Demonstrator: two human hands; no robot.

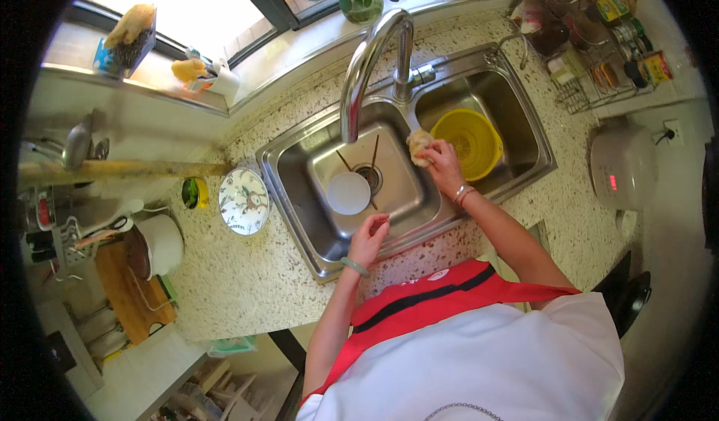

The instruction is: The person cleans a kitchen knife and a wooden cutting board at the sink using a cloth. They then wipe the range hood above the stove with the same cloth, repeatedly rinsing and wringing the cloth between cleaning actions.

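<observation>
We observe both hands at a double-basin steel sink set in a speckled bench [247, 286]. Our right hand [443, 165] is above the divider, toward the right basin [490, 97]; its grip is closed on a pale wad [418, 148], fingertips pinching it. Cloth or sponge: we cannot tell. Our left hand [369, 237] is at the front edge of the left basin [299, 211]; its grip is released, fingers loosely bent. Near the middle of that basin we note a white bowl [348, 193] with brown chopsticks [374, 151] beside it, close to the drain; which way up the bowl lies, we cannot tell. A yellow colander [473, 140] sits in the right basin, near its left wall. A chrome faucet [374, 50] arches from the sink's back edge. On the bench, just beyond the sink's left edge, lies a patterned plate [243, 201].
</observation>
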